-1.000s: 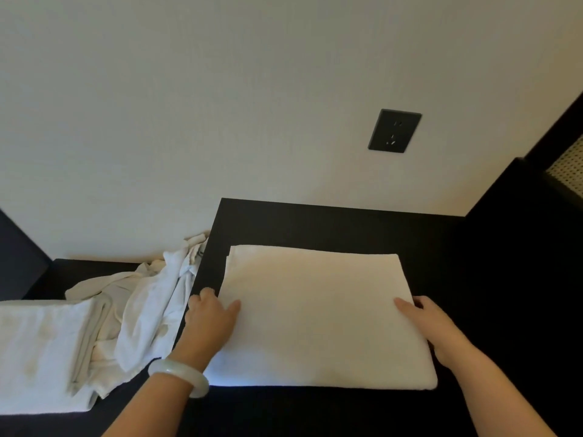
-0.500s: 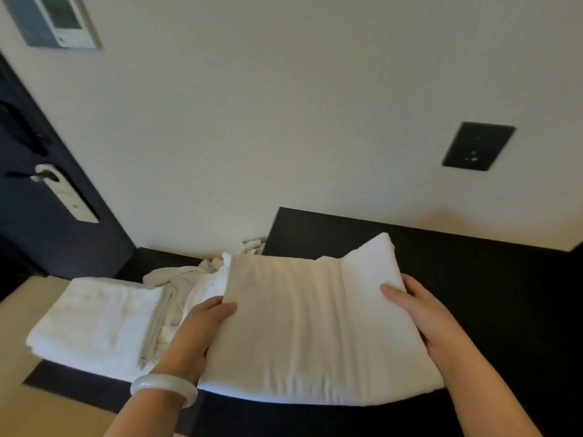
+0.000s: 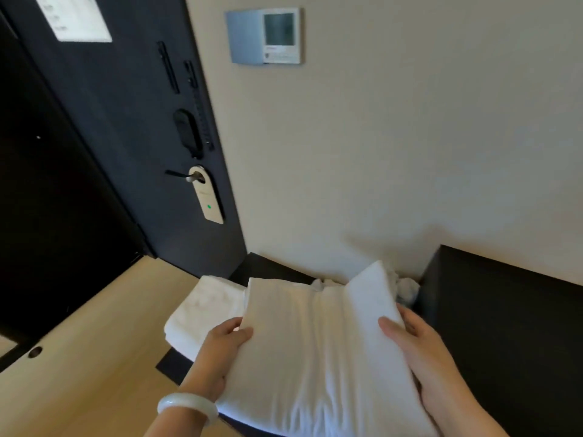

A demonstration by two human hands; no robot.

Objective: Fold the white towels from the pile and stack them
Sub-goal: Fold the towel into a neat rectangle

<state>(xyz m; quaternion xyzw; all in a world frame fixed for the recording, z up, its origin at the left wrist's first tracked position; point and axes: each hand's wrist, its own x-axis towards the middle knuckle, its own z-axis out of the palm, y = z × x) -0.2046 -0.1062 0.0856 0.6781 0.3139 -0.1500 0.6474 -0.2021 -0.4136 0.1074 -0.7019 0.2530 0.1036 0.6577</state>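
The left hand (image 3: 222, 348) and the right hand (image 3: 422, 351) carry one folded towel (image 3: 315, 348) in the air. Each grip is clamped on a side edge, thumb on top. The towel hangs just beside the stack of folded towels (image 3: 198, 310) on the low surface (image 3: 175, 365). Judged status: folded, not yet stacked. Crumpled towels (image 3: 407, 287) of the pile lie beyond it, yet to be folded.

Nothing reads clearly: print on the white notice (image 3: 80, 18) atop the dark door (image 3: 110, 127), far left, and on the wall control panel (image 3: 265, 36) is blurred.
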